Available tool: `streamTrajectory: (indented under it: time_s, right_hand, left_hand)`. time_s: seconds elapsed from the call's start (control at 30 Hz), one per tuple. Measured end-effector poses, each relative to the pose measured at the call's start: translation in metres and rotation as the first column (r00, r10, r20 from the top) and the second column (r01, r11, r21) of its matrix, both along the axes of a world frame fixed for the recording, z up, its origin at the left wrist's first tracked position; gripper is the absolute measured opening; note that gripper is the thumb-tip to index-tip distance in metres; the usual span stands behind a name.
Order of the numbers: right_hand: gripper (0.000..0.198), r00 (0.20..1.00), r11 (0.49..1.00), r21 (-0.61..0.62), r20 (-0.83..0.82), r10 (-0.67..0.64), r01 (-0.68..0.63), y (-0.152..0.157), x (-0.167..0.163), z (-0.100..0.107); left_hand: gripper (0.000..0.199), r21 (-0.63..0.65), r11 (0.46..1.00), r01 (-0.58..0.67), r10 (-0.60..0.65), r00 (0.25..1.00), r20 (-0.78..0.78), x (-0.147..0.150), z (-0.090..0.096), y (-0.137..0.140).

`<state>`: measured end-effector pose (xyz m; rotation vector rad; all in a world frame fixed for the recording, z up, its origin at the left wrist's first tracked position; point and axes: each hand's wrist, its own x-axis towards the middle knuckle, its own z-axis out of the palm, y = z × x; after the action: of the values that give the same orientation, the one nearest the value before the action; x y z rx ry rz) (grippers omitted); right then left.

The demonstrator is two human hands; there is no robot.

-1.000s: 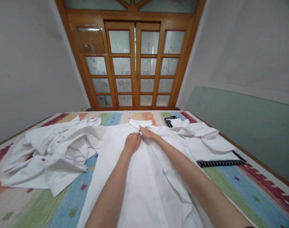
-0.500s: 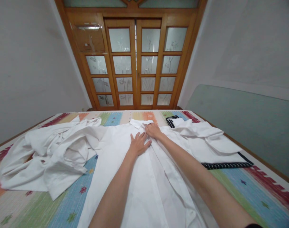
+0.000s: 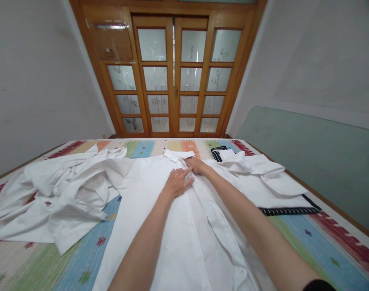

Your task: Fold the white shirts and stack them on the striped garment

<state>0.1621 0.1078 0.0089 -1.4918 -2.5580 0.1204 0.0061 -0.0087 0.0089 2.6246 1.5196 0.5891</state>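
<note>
Evidently, white shirt [image 3: 178,242] lies lengthwise 12-to-6 o'clock, collar [image 3: 173,156] towards 12; left hand [image 3: 178,182] unclenched on it, right hand [image 3: 196,165] below collar, grip unclear.

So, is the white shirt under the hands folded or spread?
Spread: the white shirt lies with its collar at the far end and its body running toward the camera over the striped cover.

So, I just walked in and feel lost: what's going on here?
Someone is handling a white shirt spread on a striped cover. The left hand rests on its front, below the collar; the right hand is beside it, close under the collar, fingertips not clearly visible. Crumpled white fabric lies to the left, dark-edged white cloth to the right.
</note>
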Motion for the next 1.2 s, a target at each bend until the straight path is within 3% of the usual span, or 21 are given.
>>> streamTrajectory:
  time_s: [0.17,0.3,0.4,0.5,0.67,0.8,1.03,1.2]
  right_hand:
    - [0.048,0.997,0.996,-0.048,-0.013,0.076,-0.077,0.011,0.002,0.002]
    - [0.046,0.996,0.986,-0.151,-0.057,0.070,-0.078,0.013,0.011,0.025]
    - [0.039,0.993,0.986,-0.117,0.011,-0.116,0.116,0.011,0.027,0.049]
    - [0.035,0.928,0.932,-0.082,0.157,-0.338,0.354,0.007,0.048,0.063]
    - [0.033,0.881,0.894,-0.117,0.268,-0.391,0.432,-0.002,0.068,0.061]
    - [0.036,0.863,0.885,-0.067,0.265,-0.430,0.461,-0.004,0.068,0.057]
    - [0.037,0.794,0.818,0.088,0.200,-0.573,0.568,0.003,0.078,0.068]
    - [0.031,0.778,0.797,0.176,0.177,-0.603,0.578,0.004,0.089,0.066]
  left_hand:
    - [0.041,0.085,0.995,0.051,-0.055,0.997,0.045,-0.001,-0.005,0.004]
    - [0.032,0.110,0.994,0.001,-0.013,0.995,0.102,-0.001,-0.005,0.005]
    - [0.029,0.114,0.992,-0.044,0.028,0.989,0.144,-0.001,-0.005,0.006]
    - [0.021,0.109,0.991,-0.078,0.058,0.982,0.178,-0.001,-0.009,0.008]
    - [0.021,0.078,0.993,-0.091,0.079,0.985,0.151,-0.002,-0.012,0.011]
    - [0.031,0.055,0.992,-0.111,0.103,0.986,0.128,-0.002,-0.011,0.011]
    - [0.033,0.013,0.990,-0.138,0.136,0.984,0.116,-0.001,-0.008,0.010]
    - [0.032,0.001,0.990,-0.144,0.143,0.982,0.122,0.000,-0.009,0.011]
